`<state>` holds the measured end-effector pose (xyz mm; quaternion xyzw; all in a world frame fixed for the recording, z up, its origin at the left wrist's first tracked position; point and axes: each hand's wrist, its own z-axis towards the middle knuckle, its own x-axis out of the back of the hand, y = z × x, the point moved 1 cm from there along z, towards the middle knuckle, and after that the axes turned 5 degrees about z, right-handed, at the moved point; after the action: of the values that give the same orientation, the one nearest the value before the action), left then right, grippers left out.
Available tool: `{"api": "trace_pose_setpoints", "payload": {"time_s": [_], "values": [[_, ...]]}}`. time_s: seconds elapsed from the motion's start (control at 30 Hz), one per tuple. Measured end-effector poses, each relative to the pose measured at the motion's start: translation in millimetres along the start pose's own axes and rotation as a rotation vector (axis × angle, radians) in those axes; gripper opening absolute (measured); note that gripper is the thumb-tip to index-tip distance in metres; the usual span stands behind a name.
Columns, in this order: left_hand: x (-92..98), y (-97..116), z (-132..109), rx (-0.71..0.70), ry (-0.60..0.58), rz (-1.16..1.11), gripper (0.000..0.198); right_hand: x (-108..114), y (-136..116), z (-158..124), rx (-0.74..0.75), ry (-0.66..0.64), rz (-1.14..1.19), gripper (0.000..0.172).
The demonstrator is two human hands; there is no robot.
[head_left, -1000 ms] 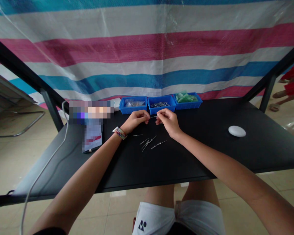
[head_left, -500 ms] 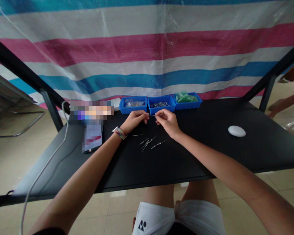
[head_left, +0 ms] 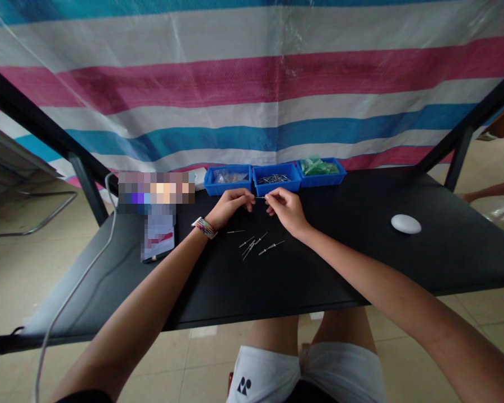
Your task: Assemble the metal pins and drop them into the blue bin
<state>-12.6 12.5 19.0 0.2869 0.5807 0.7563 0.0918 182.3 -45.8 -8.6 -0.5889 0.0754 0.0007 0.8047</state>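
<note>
My two hands meet just above the centre of the frame, the left hand (head_left: 234, 205) and the right hand (head_left: 288, 210) facing each other, each narrowed to a pinch between thumb and forefinger, with one thin metal pin (head_left: 260, 197) stretched level across the small gap between them. I judge it to be light and stiff, smooth enough to roll or slip between dry fingertips, and hardly fragile, though its thin shank might bend if I forced it sideways. The best hold is near the ends, or on the thicker part, which my fingers mostly hide here. My other fingers curl loosely under, wrists low and palms turned inward; my forearms run up from the lower left and lower right corners, and a patterned wristband (head_left: 205, 228) sits on the left one. Below my hands, in the middle of the frame, a handful of similar loose pins (head_left: 251, 246) lies scattered on the black tabletop (head_left: 344, 208), some crossing. Just beyond my fingers stand three blue bins: the left bin (head_left: 229, 191) holding clear plastic, the middle bin (head_left: 278, 188) more metal pins, the right bin (head_left: 323, 180) something green. A white oval object (head_left: 406, 224) rests well apart, toward the right edge.
</note>
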Motion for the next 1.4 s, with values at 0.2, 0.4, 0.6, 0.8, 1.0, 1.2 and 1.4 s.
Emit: {"api": "trace_pose_setpoints", "payload": {"time_s": [0.2, 0.4, 0.6, 0.8, 1.0, 1.2, 1.4], "values": [[-0.3, -0.5, 0.3, -0.010, -0.003, 0.027, 0.036, -0.4, -2.0, -0.9, -0.018, -0.032, -0.003, 0.042], [-0.2, -2.0, 0.9, -0.007, 0.001, 0.078, 0.044, -0.3, -4.6, -1.1, -0.027, -0.035, 0.043, 0.031], [0.1, -4.5, 1.9, -0.002, 0.017, 0.114, 0.050, -0.7, -2.6, -0.7, -0.004, -0.024, 0.061, 0.019], [-0.5, -1.9, 1.1, -0.003, 0.004, 0.060, 0.044, -0.6, -2.2, -0.2, 0.014, -0.023, 0.020, 0.019], [0.7, -1.0, 0.7, -0.009, -0.028, -0.010, 0.032, -0.3, -2.0, -0.1, 0.011, -0.023, 0.000, 0.028], [0.4, 2.7, -0.7, -0.022, -0.027, 0.005, 0.033, -0.4, -3.8, -0.8, -0.012, -0.042, -0.007, 0.034], [0.4, 2.5, -0.3, -0.034, -0.025, 0.049, 0.036, -0.6, -6.3, -1.5, 0.012, -0.030, 0.020, 0.029]]}}
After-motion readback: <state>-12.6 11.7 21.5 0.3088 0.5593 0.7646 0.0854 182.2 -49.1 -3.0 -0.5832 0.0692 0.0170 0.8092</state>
